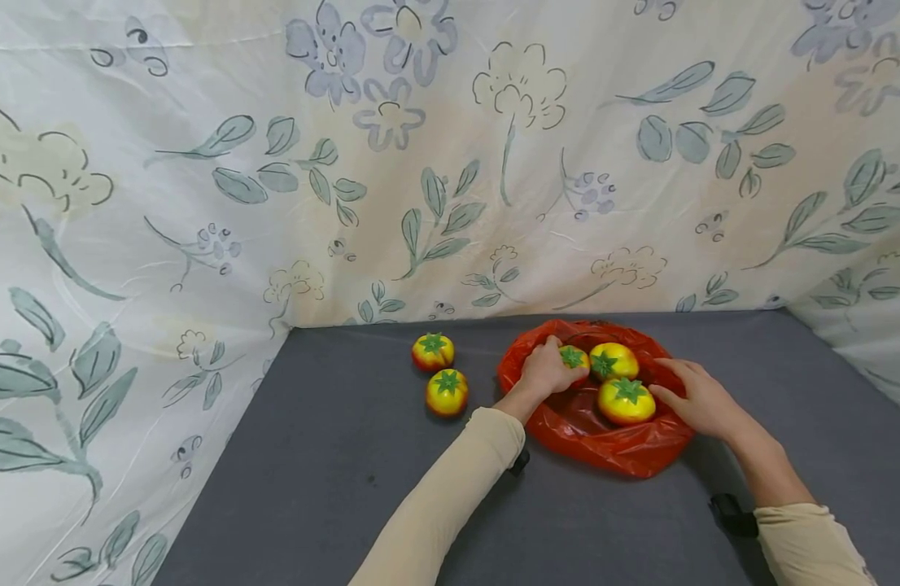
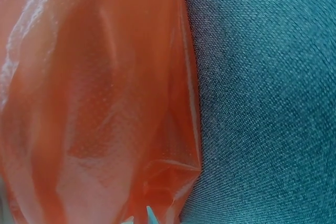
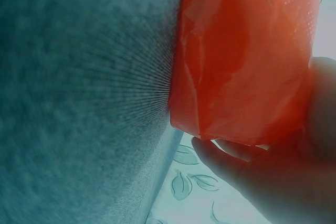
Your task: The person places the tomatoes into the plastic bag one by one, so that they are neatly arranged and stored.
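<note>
Makeshift staged booth; floral sheet (image 1: pixel 201 163) backdrop, grey tabletop (image 1: pixel 333 456)

Grey cloth-covered surface (image 1: pixel 347 456) underfoot of everything, fine woven texture plain in both wrist views. Floral sheet (image 1: pixel 450 163) hung as backdrop from 9 through 12 to 3 o'clock, cream with grey-blue leaves and outline blossoms, creased. Two loose yellow-red tomatoes sit on the surface toward 11 o'clock: far tomato (image 1: pixel 432 352), near tomato (image 1: pixel 447 392), close together but apart.
</note>
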Demonstrator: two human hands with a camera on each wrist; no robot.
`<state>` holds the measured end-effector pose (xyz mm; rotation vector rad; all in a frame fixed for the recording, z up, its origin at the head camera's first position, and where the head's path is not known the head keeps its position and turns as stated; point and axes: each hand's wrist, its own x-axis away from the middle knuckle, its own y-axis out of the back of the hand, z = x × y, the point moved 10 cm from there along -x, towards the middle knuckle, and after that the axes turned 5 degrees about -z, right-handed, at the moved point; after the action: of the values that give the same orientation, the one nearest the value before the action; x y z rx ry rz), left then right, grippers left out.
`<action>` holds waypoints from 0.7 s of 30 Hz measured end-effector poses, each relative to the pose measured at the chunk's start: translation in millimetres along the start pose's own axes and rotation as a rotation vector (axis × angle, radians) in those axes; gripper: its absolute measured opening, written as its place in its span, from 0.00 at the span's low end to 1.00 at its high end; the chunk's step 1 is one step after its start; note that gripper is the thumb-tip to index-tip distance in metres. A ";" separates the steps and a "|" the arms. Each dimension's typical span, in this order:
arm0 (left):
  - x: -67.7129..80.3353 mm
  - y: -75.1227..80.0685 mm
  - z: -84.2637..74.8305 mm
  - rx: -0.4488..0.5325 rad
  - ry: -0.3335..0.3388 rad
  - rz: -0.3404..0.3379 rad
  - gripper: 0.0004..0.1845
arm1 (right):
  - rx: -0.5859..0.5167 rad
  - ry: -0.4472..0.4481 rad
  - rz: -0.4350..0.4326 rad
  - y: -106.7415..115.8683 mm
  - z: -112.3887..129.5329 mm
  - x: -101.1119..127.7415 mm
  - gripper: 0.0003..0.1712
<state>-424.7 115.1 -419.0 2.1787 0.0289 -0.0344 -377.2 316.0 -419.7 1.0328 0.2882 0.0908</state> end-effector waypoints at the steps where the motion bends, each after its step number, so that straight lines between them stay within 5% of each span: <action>1: 0.2 -0.1 0.1 0.003 -0.001 -0.001 0.31 | 0.000 -0.001 -0.001 -0.1 0.0 0.5 0.38; 21: -1.8 -2.7 2.8 0.056 -0.003 0.007 0.33 | -0.002 -0.023 0.006 -3.5 -2.0 1.8 0.38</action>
<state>-426.7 114.4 -422.7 2.2344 0.0192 -0.0347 -376.2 316.3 -424.0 1.0322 0.2636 0.0845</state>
